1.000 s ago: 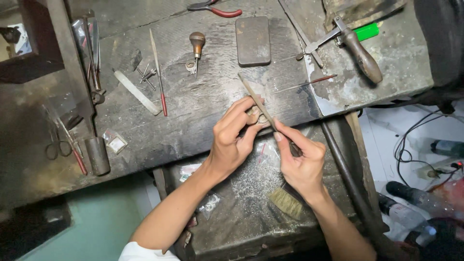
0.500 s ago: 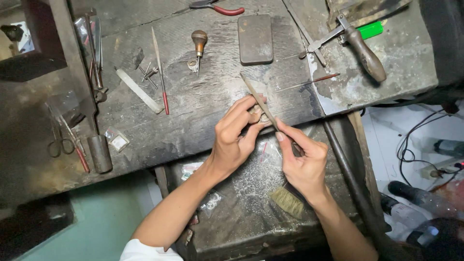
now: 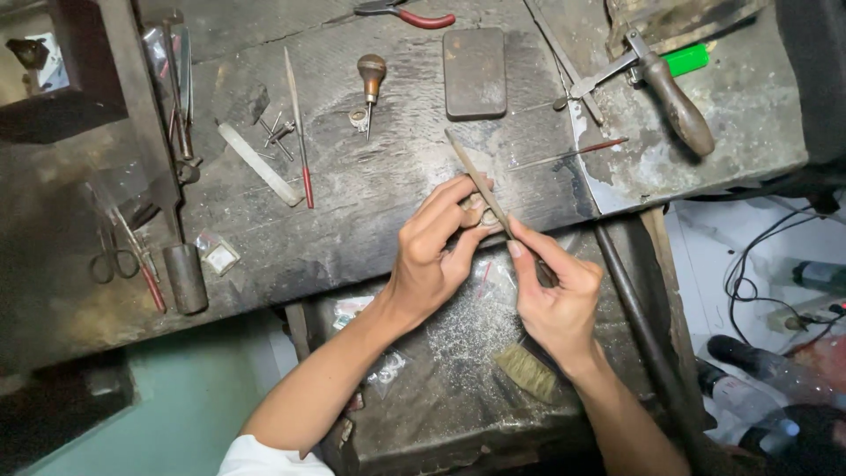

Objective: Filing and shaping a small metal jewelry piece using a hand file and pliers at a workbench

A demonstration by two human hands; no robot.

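Left hand (image 3: pixel 432 256) fingers pinch small metal ring (image 3: pixel 483 217); right hand (image 3: pixel 557 295) grips thin grey steel file (image 3: pixel 480 183) across it. Risk: file slips, nicks left fingertips.

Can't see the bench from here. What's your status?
Left hand pinching small ring. Right hand holds file across it. Nothing in the way.
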